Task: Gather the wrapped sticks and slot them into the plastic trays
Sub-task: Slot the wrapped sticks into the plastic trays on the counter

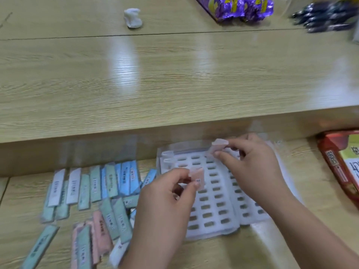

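I pinch one pink wrapped stick between the thumb and fingertips of my left hand, holding it just above the near-left part of the white slotted tray. My right hand pinches a second pink stick the same way, over the tray's far edge. Neither stick sits in a slot (whether either one touches the plastic I cannot tell, the picture is blurred there). The tray lies flat on the lower wooden shelf, right in front of me, with what looks like another tray tucked against its right side. To the left of my left hand lies the loose pile of wrapped sticks, green, blue, white and pink, overlapping one another on the same shelf. At the right edge rests a red box. On the raised tabletop beyond sit a crumpled white lump, purple foil packets and a bundle of dark pens
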The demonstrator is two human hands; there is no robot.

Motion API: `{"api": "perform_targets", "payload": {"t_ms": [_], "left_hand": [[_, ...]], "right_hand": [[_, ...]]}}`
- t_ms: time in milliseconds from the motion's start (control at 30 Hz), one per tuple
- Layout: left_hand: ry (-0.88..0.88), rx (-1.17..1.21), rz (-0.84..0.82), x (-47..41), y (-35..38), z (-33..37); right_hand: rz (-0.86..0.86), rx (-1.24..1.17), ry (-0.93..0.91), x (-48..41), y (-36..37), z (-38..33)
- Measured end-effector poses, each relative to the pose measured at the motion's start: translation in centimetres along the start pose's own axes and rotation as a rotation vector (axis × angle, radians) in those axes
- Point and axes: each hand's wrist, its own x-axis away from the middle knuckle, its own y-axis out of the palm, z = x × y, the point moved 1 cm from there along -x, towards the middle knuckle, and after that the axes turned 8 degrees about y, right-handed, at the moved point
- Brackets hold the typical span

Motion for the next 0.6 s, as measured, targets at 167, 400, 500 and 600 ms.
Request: {"api": "perform_targets", "payload": {"t_ms": [167,400,500,600], "left_hand": [[-0.044,-0.032,0.013,-0.5,0.0,-0.6],[0.008,-0.084,-0.007,-0.7,-0.3,-0.3],[0.017,-0.100,-0.006,-0.6,-0.5,-0.3],[0.018,-0.096,-0.005,-0.6,-0.5,-0.7]], "right_hand": [[0.012,0.131,-0.031,-0.5,0.3,0.2],[-0.033,0.313,-0.118,-0.8,0.2,-1.0],[-0.067,0.168,-0.052,-0.9,0.4,-0.8],[-0.035,0.226,-0.028,-0.7,0.8,-0.7]]}}
